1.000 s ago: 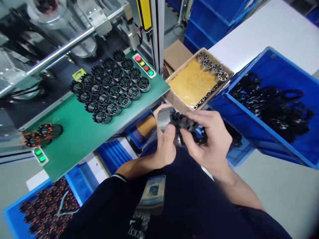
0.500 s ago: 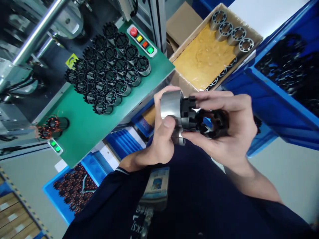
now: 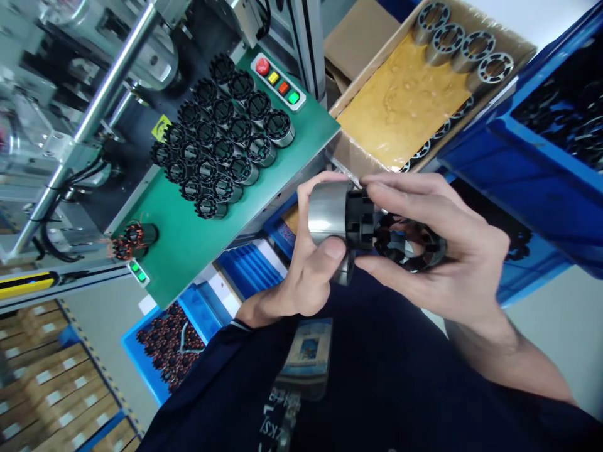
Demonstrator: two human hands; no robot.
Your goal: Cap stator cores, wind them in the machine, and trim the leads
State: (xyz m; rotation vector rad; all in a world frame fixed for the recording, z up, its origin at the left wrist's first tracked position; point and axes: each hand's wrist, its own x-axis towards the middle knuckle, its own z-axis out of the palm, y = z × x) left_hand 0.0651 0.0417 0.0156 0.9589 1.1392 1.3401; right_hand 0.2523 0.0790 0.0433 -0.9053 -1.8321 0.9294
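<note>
My left hand [image 3: 313, 276] is closed around a smooth silver stator core [image 3: 330, 210], its thumb pressed on the side. A second metal cylinder [image 3: 346, 270] shows partly beneath it; the hand hides the rest. At the core's right end sits a black slotted plastic insulator [image 3: 360, 220], which the fingertips of my right hand [image 3: 461, 251] pinch from above and below. Whether it is fully seated I cannot tell. Another black toothed insulator ring [image 3: 414, 245] lies within my right hand's curled fingers, against the palm.
Several stator cores with black ends [image 3: 223, 135] stand on the green worktop [image 3: 188, 251], near a button panel [image 3: 277, 81]. One copper-wound stator [image 3: 136, 238] sits apart. A carton [image 3: 339, 116] of bare cores, a blue bin [image 3: 499, 132] of black parts and a blue tray [image 3: 136, 351] of wound parts surround me.
The view has shifted, so the bench appears farther right. My right hand has moved slightly right against the core, and the loose ring in it shows its opening more fully.
</note>
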